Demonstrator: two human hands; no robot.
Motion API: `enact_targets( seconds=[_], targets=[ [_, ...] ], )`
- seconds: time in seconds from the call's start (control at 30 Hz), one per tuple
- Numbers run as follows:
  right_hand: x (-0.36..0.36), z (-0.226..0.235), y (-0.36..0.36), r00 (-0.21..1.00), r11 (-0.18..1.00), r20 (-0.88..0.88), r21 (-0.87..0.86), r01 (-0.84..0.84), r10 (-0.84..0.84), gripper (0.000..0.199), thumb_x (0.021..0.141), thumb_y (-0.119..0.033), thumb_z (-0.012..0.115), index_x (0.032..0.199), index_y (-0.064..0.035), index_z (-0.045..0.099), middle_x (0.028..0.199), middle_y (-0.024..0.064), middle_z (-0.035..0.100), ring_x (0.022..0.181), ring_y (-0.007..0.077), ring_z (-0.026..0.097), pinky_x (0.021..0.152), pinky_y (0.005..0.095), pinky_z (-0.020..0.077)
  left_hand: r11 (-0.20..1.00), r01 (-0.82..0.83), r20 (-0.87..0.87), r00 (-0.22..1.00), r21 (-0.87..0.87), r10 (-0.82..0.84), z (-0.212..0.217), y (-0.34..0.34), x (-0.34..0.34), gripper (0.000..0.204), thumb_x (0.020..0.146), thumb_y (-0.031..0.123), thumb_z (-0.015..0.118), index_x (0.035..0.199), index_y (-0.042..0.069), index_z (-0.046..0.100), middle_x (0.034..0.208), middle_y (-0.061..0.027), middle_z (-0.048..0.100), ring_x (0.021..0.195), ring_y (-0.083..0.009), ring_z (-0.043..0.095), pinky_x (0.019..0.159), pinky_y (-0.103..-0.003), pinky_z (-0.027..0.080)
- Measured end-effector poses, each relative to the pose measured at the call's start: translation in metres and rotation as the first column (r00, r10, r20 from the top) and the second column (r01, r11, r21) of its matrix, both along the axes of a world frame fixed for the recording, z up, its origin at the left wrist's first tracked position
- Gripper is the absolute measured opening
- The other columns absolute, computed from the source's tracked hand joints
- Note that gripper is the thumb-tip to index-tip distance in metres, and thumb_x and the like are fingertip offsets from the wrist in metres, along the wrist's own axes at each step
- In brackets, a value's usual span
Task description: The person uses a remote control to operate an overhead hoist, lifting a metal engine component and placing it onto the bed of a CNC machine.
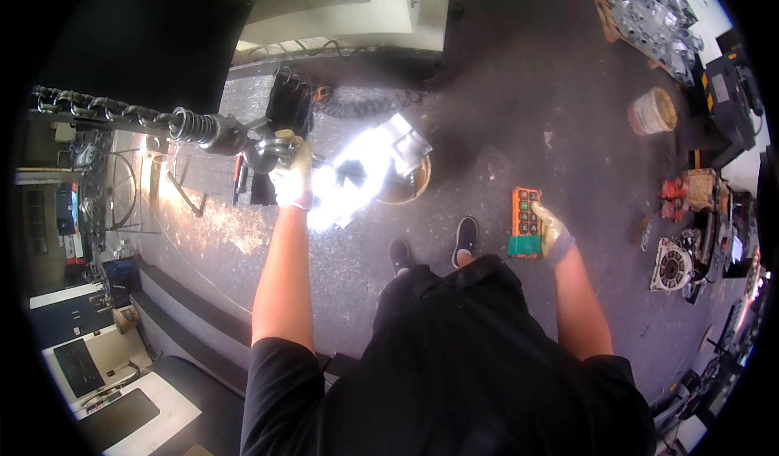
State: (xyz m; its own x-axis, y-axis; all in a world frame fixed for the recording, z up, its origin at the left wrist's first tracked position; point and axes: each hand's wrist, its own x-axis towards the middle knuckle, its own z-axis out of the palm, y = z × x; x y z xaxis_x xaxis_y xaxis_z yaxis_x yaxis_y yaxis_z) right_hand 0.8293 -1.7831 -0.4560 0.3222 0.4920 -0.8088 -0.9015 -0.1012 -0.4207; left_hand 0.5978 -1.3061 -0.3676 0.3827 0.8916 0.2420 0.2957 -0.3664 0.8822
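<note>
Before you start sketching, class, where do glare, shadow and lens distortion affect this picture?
Head view: glare burns out much of the shiny part near the left hand; head view: deep shadow hides detail at upper left; head view: fisheye bends edges toward the black rim; head view: the orange remote in the right hand escapes the glare.

Remote (526,204): orange plastic, matt; green wrap (524,246) smooth. Hoist hook (264,154): dark metal, slight sheen. Block (410,144): bright metal, glare masks finish. Gloves (553,235): pale cloth, matt. Shirt (446,375): black matt cloth. Floor (560,156): hard, scuffed. Castings (645,18) far right: grey metal.
</note>
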Motion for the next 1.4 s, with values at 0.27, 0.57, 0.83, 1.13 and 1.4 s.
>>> enact_targets(
  seconds=[0.27, 0.57, 0.83, 1.13, 1.4],
  targets=[
    [0.003, 0.002, -0.013, 0.994, 0.998, 0.096, 0.006, -0.055, 0.054, 0.046, 0.1, -0.049, 0.063, 0.121, -0.0086, 0.066, 0.093, 0.0116, 0.074, 0.074, 0.0297, 0.074, 0.056, 0.0498, 0.0623, 0.998, 0.06, 0.054, 0.997, 0.021, -0.061, -0.017, -0.004, 0.017, 0.02, 0.093, -0.005, 0.069, 0.104, 0.011, 0.063, 0.092, 0.0052, 0.056, 0.076, -0.0047, 0.051, 0.068, -0.022, 0.043],
    [0.003, 0.027, -0.024, 0.997, 0.997, 0.081, 0.073, 0.01, -0.016, 0.038, 0.103, -0.032, 0.062, 0.131, -0.0069, 0.06, 0.099, 0.0111, 0.072, 0.079, 0.0265, 0.074, 0.064, 0.0513, 0.065, 0.986, 0.159, -0.051, 0.986, 0.047, -0.157, -0.028, -0.021, 0.034, 0.03, 0.086, -0.007, 0.07, 0.11, 0.008, 0.06, 0.1, 0.0008, 0.061, 0.087, -0.0094, 0.057, 0.08, -0.026, 0.049],
    [-0.004, 0.015, -0.042, 0.992, 0.996, 0.105, 0.065, 0.056, -0.063, 0.034, 0.103, -0.032, 0.06, 0.125, -0.0056, 0.061, 0.099, 0.0116, 0.072, 0.08, 0.0249, 0.074, 0.068, 0.0461, 0.0648, 0.99, 0.141, -0.149, 0.979, 0.017, -0.137, -0.047, -0.023, 0.029, 0.03, 0.086, -0.002, 0.072, 0.112, 0.007, 0.062, 0.101, -0.0015, 0.064, 0.092, -0.0123, 0.061, 0.087, -0.031, 0.052],
    [-0.012, 0.018, -0.043, 0.986, 0.993, 0.124, 0.022, 0.113, -0.114, 0.033, 0.103, -0.034, 0.061, 0.122, -0.0063, 0.064, 0.097, 0.0121, 0.073, 0.078, 0.0265, 0.074, 0.067, 0.047, 0.0648, 0.981, 0.194, -0.16, 0.968, -0.018, -0.195, -0.047, -0.032, 0.044, 0.025, 0.083, 0.005, 0.071, 0.106, 0.005, 0.061, 0.098, -0.0045, 0.063, 0.089, -0.018, 0.062, 0.085, -0.035, 0.052],
    [-0.02, 0.028, -0.04, 0.986, 0.992, 0.112, -0.011, 0.123, -0.121, 0.034, 0.103, -0.036, 0.06, 0.12, -0.0069, 0.065, 0.096, 0.0127, 0.073, 0.079, 0.0266, 0.074, 0.067, 0.0477, 0.0644, 0.946, 0.316, -0.291, 0.914, 0.073, -0.283, -0.069, -0.016, 0.04, 0.028, 0.082, 0.014, 0.075, 0.106, 0.004, 0.062, 0.102, -0.0081, 0.063, 0.094, -0.0235, 0.063, 0.088, -0.038, 0.053]
  ],
)
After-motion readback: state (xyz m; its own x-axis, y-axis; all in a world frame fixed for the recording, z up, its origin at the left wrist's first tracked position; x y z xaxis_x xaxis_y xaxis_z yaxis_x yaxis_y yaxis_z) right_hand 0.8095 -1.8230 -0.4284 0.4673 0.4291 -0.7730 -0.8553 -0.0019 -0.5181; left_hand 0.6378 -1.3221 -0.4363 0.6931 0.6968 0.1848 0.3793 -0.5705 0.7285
